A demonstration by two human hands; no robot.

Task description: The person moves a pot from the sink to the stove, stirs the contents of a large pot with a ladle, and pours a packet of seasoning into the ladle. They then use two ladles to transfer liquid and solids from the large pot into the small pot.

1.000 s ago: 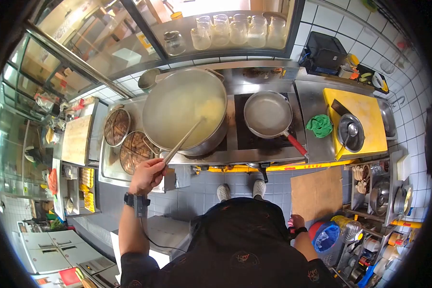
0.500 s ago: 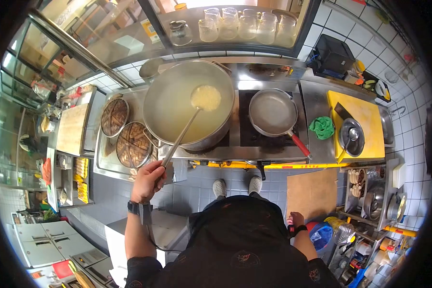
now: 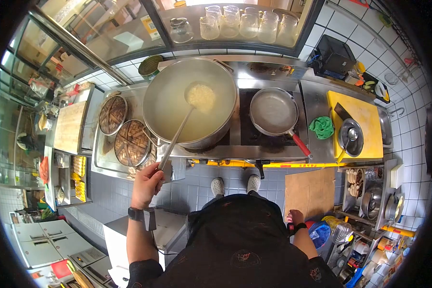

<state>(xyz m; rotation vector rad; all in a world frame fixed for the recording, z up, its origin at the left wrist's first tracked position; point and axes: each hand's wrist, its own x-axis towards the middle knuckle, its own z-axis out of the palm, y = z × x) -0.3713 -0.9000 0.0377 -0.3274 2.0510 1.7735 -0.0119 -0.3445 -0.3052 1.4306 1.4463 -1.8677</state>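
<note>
One long-handled skimmer (image 3: 177, 137) is clenched at its far end by the left hand (image 3: 146, 185), its scoop of pale food (image 3: 200, 96) over the big pot (image 3: 189, 103) at the left end of the stove (image 3: 254, 152). Held so far out, it could tip and splash hot liquid. The right hand (image 3: 295, 218) hangs low; I cannot tell its grip.

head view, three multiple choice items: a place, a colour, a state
1. Where is the frying pan relative to the big pot? A) left of it B) right of it C) inside it
2. What colour is the cloth beside the pan? A) green B) white C) blue
3. The strainer in the left hand is: A) empty B) lying on the counter C) loaded with pale food
Answers: B, it sits on the stove to the pot's right; A, it is bright green; C, pale food fills its bowl over the pot.
</note>
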